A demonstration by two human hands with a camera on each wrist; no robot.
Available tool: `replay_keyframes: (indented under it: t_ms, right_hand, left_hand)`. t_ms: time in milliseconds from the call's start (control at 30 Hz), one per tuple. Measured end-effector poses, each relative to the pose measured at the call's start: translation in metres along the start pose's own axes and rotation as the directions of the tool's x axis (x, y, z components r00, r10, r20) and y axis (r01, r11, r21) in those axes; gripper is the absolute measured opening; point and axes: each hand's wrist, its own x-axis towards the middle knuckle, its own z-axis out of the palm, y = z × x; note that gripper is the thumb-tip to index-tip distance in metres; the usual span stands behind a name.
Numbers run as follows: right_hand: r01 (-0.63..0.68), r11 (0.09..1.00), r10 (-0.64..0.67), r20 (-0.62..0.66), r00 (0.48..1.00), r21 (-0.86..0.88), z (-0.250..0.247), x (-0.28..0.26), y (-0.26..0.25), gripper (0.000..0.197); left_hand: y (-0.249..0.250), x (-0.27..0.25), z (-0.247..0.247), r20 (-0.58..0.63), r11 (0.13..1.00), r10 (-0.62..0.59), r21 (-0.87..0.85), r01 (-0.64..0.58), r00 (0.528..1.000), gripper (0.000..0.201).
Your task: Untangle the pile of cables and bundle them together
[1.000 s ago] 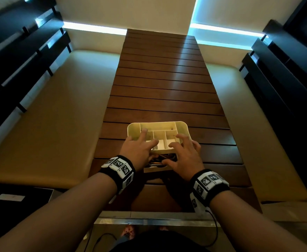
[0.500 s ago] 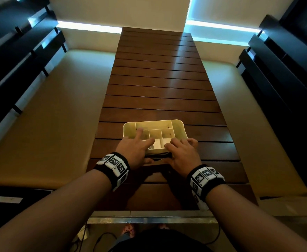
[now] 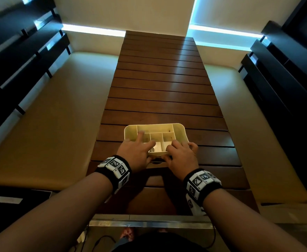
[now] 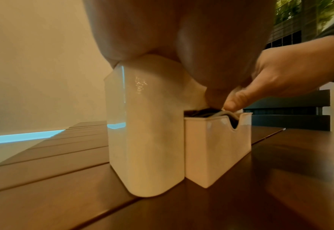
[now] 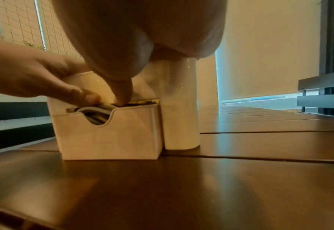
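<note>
**Both hands on a divided box, cables tucked in its low front drawer**

Stands on the slatted wooden bench (image 3: 160, 99), near its close end: a cream plastic organiser (image 3: 155, 130) with open compartments on top and a lower drawer (image 5: 111, 132) at the front. Packed inside that drawer: the cables (image 5: 95, 112), pale and dark loops showing through the curved notch in its front wall and just above its rim.

Rests over the organiser's near left corner: the left hand (image 3: 136, 151), fingers spread and fairly straight across the top dividers, thumb (image 5: 83, 96) reaching down to touch the cables at the drawer's rim. Lies over the near right corner: the right hand (image 3: 182, 154), fingers bent over the top edge, thumb (image 4: 235, 102) pressing down onto the cables from the other side. Grips nothing fully, either hand; thumbs nearly meeting above the drawer.

Worn on both wrists: black bands (image 3: 115, 170) carrying white blocks printed with square black-and-white code patterns. No readable brand or lettering on the organiser or cables. Lies at lower left, on a dark surface: a white label (image 3: 8, 200), text too small to read.
</note>
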Motion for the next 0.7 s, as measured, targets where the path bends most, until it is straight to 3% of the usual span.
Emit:
replay_keyframes:
  t_ms: [233,400,533,700]
  right_hand:
    - [-0.044,0.989,0.056,0.083,0.995,-0.138,0.002,0.009,-0.009,0.025]
    - [-0.021,0.997,0.029,0.108,0.994,-0.078,-0.006,0.010,-0.007,0.020]
    - [0.086,0.996,-0.077,0.256,0.964,-0.025,-0.018,0.004,0.004,0.047]
    - [0.048,0.997,-0.036,0.206,0.978,-0.055,-0.014,0.006,-0.001,0.039]
  left_hand:
    - [0.003,0.003,0.002,0.018,0.999,-0.032,-0.002,0.032,0.999,0.060]
    - [0.004,0.003,-0.001,0.022,0.999,-0.033,-0.003,0.033,0.999,0.061]
    - [0.003,0.001,0.000,0.026,0.999,-0.038,-0.001,0.038,0.999,0.060]
    - [0.000,0.000,-0.005,0.038,1.000,0.012,-0.027,-0.011,0.999,0.061]
